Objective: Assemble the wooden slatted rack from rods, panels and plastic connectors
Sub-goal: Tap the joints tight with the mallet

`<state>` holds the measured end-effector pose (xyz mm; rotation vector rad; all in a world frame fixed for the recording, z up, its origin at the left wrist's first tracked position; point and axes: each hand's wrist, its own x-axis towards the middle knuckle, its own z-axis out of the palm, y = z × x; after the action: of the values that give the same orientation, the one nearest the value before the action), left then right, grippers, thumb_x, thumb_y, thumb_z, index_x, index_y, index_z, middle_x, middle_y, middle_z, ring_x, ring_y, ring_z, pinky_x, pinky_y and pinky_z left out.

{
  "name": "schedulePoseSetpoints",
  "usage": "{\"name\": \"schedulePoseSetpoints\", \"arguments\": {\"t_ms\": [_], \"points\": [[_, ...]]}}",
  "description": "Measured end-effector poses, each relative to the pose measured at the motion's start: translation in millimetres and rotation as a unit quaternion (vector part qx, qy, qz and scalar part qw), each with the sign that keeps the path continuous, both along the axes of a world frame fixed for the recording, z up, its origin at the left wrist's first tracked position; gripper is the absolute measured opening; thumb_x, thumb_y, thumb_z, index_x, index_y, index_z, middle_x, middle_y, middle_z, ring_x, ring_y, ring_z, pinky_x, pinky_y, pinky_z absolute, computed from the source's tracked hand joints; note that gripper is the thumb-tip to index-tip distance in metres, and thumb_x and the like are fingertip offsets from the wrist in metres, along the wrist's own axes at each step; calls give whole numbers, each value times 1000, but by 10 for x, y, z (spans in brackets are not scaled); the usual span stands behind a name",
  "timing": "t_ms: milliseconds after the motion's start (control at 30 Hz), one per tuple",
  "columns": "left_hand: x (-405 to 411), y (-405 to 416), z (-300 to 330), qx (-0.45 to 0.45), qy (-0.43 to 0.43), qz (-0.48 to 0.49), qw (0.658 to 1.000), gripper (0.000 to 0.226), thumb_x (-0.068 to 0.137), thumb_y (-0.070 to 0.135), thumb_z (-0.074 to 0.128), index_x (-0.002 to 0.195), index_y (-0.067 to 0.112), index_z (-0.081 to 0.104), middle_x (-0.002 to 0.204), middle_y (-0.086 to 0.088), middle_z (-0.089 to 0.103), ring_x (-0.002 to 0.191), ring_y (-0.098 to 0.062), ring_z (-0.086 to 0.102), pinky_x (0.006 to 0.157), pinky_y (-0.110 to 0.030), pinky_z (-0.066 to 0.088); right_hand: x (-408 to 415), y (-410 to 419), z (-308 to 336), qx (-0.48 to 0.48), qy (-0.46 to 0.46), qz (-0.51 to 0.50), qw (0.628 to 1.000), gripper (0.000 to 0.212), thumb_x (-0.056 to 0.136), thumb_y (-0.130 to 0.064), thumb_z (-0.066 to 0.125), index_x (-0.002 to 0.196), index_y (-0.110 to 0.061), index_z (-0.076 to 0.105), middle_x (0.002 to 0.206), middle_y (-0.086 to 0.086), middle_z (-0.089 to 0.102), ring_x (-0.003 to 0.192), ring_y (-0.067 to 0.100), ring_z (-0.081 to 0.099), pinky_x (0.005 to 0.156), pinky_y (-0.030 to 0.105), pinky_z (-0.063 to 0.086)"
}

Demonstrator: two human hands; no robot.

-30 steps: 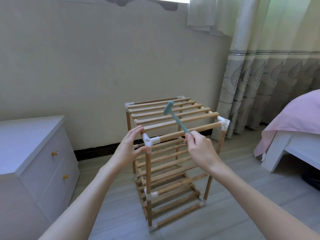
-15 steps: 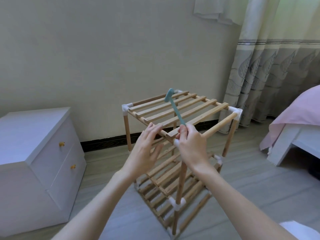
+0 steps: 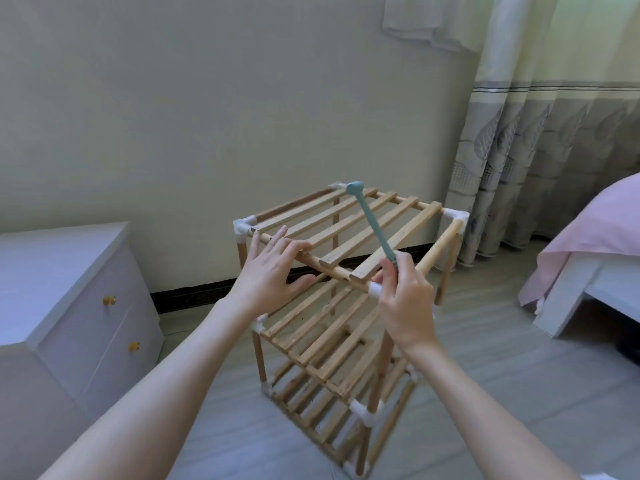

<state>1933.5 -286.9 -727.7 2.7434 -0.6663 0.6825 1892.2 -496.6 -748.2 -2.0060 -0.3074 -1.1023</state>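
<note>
A three-tier wooden slatted rack (image 3: 349, 230) stands on the floor, its rods joined by white plastic connectors (image 3: 244, 227). My left hand (image 3: 273, 271) rests on the top tier's near-left rod, fingers curled over it and thumb beneath. Just above the near corner connector (image 3: 374, 289), my right hand (image 3: 403, 299) grips the handle of a small teal plastic hammer (image 3: 372, 223). The hammer's head points up and away over the top slats.
A white two-drawer cabinet (image 3: 69, 306) with gold knobs stands at the left. The wall runs behind the rack, and grey patterned curtains (image 3: 540, 168) hang at the right. A bed with a pink cover (image 3: 595, 237) sits at the far right. Grey floorboards surround the rack.
The rack has turned so a corner faces me. My left hand moved from the corner connector to the top rod. My right hand stays on the hammer, nearer the near corner.
</note>
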Motion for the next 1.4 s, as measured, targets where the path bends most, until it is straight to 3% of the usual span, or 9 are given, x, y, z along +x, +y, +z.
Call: {"name": "schedulePoseSetpoints", "arguments": {"t_ms": [200,367,500,700,833,1033,1200,1333,1400], "points": [[-137,-344,-58,-28,-22,-22,999,44,93,39,50,134,23,42,123,5,48,129,-16,36,117,-45,1,399,-628,79,-105,24,-141,984,42,95,-34,31,93,-4,60,73,7,61,73,27,54,70,33,30],[-193,-292,33,15,-71,-87,994,44,97,28,40,140,23,39,135,1,52,144,-17,17,117,-49,2,581,-898,255,-190,125,-250,941,27,98,-22,42,98,-3,60,99,13,61,97,32,49,75,36,27],[-260,169,-30,-159,-69,4,985,45,92,22,55,135,13,47,138,-5,48,138,-21,29,113,-53,24,337,-458,258,-139,51,-174,974,26,96,-20,42,87,-3,60,76,11,61,70,29,55,65,31,31],[-431,583,-221,-358,56,102,926,34,87,13,63,121,11,61,115,1,61,97,-7,59,81,-6,43,-41,207,438,-177,290,130,931,26,100,-26,37,97,-12,59,67,1,58,53,13,50,52,33,42],[-377,498,-180,-427,98,106,893,22,90,20,62,110,14,67,88,16,65,86,8,58,80,-12,46,-160,458,701,-8,185,182,966,22,100,-23,38,89,-16,56,57,-5,49,44,3,45,44,19,40],[-310,509,-205,-422,94,123,893,20,91,23,60,105,10,67,85,8,65,81,5,57,68,-6,41,-283,348,397,-218,294,103,925,29,100,-30,34,82,-20,54,65,1,58,54,16,54,54,37,48],[-305,501,-257,-430,99,123,889,13,92,26,58,98,16,64,95,-1,68,93,-12,62,85,-29,50,-335,349,726,33,60,160,985,23,99,-20,38,77,-25,45,50,-6,41,38,7,37,37,22,31],[-324,483,-284,-429,83,121,891,14,93,24,57,100,13,64,94,0,67,91,-12,62,79,-22,49,-334,296,502,-288,266,105,914,21,100,-28,37,90,-19,53,62,2,57,47,12,50,49,33,46],[-323,465,-285,-423,78,123,894,16,93,23,57,101,11,64,93,2,65,89,-10,60,72,-12,43,-286,238,560,-187,225,128,948,23,99,-27,38,90,-14,56,59,0,55,44,9,46,43,28,41]]}}
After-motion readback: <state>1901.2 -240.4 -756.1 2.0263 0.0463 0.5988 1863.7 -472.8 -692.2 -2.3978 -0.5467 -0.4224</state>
